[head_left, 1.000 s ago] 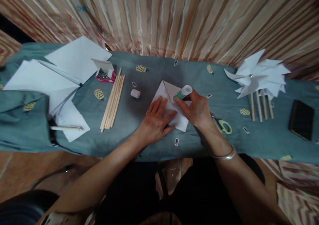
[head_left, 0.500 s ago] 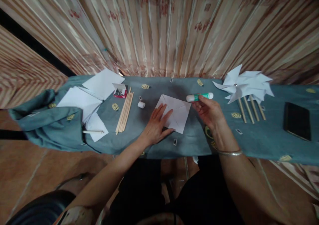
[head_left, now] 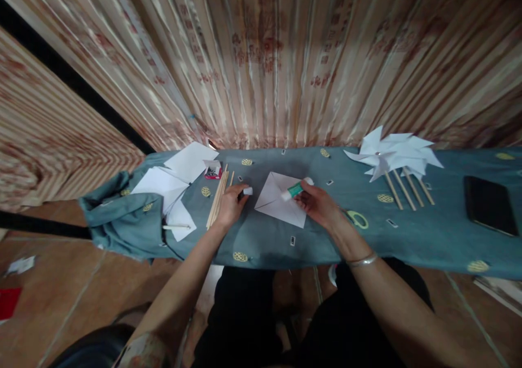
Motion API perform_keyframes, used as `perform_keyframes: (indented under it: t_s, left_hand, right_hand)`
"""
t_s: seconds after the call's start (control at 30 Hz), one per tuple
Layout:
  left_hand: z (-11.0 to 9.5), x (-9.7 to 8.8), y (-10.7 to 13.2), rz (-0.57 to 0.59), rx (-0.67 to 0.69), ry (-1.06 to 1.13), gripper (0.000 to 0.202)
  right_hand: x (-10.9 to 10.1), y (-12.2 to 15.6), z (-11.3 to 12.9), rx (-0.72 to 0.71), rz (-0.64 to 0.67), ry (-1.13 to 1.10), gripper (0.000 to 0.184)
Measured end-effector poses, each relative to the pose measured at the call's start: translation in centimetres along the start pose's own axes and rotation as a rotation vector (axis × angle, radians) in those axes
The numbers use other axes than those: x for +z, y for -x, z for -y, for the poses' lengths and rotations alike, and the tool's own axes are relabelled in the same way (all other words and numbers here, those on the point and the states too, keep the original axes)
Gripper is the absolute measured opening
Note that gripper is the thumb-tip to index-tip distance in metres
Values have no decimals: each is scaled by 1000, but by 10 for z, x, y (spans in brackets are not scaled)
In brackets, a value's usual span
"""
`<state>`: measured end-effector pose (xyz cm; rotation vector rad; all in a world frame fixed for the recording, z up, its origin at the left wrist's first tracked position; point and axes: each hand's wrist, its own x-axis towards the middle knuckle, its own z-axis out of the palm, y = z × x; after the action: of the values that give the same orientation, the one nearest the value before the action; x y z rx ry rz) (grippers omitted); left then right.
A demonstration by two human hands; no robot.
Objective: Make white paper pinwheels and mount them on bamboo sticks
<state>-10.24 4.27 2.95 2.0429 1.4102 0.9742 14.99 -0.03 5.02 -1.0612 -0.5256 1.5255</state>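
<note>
Between the fingers of my left hand [head_left: 231, 205] is a small white glue stick cap [head_left: 247, 191], held just left of the paper. My right hand [head_left: 320, 202] grips a green and white glue stick [head_left: 297, 189], tilted over the right part of a creased square of white paper [head_left: 275, 205]. The paper lies on the cloth-covered table, touched by neither hand as far as I can see. Several thin wooden sticks [head_left: 219, 199] lie beside my left hand, which partly covers them.
White paper sheets [head_left: 157, 186], a pencil [head_left: 177, 226] and a small red box of metal pins [head_left: 212, 170] are at left. Paper pinwheels [head_left: 397, 153] on sticks lie at right, near green-handled scissors [head_left: 359, 219] and a dark phone-like slab [head_left: 490, 205]. A curtain hangs behind.
My left hand has left the paper, moved left and picked up the cap from the table. My right hand has brought the glue stick left over the paper. The view has shifted.
</note>
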Motion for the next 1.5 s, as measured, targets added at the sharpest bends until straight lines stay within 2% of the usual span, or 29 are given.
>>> perform_keyframes:
  t_s: [0.17,0.27,0.37,0.53,0.8,1.0,1.27,1.5]
  left_hand:
    - [-38,23,29,-53,-218,558,28]
    - [-55,30,41,-91,-307,743,31]
    - [-64,29,46,-109,-367,813,35]
    - [-69,24,47,-113,-386,817,37]
    - [-67,23,48,-133,-307,779,34]
    - [-63,20,49,-129,-211,721,31]
    - [-69,7,56,-53,-27,503,25]
    - [-66,8,69,-34,-69,407,26]
  right_hand:
    - [10,8,-4,27,59,-21,15]
    - [12,13,-1,23,104,-24,18]
    - [14,17,0,30,127,-20,21]
    - [14,20,0,9,149,11,23]
    - [10,20,-1,4,184,54,25]
    - [8,19,-1,32,219,70,26]
    - [8,23,1,86,282,133,27]
    - [17,29,-15,122,327,136,27]
